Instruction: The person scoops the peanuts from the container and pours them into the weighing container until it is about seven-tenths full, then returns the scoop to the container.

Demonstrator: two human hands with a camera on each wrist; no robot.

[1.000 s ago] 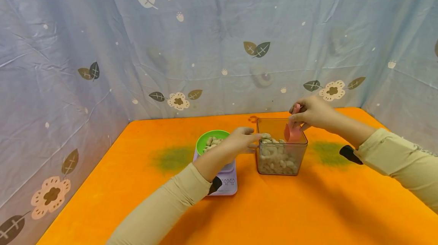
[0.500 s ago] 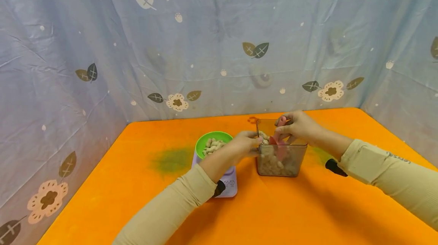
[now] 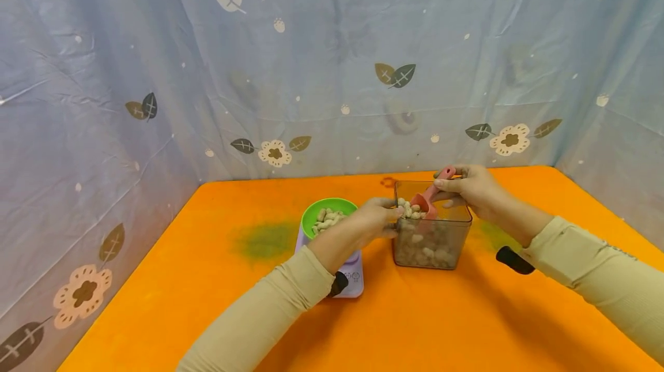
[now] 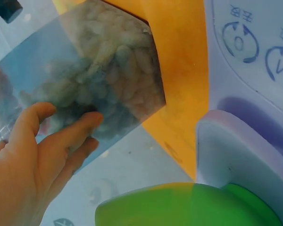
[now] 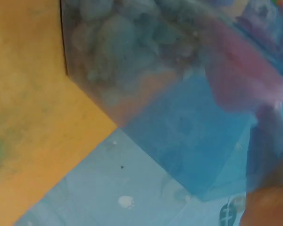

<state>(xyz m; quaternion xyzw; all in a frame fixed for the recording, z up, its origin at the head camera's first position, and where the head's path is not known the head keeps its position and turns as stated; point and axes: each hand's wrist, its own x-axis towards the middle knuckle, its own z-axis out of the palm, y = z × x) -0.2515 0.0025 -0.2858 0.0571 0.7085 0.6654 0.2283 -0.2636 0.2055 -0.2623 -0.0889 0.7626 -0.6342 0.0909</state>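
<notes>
A flat table covered in bright orange cloth point(image 3: 425, 326) fills the foreground, with a smudged green patch point(image 3: 264, 240) on its left half and a fainter green patch point(image 3: 485, 228) towards the right. On it stands a small lilac plastic kitchen scale point(image 3: 353, 280) with printed button symbols on its front, carrying a round green plastic bowl point(image 3: 311, 219) that holds pale shelled nuts. Behind and on both sides hangs a creased pale blue fabric backdrop point(image 3: 321, 43) printed with dark leaves, small white spots and cream flowers, one flower point(image 3: 275, 153) just above the table's far edge.

Orange table point(image 3: 218, 303) against blue leaf-and-flower printed cloth backdrop point(image 3: 321, 60).
</notes>
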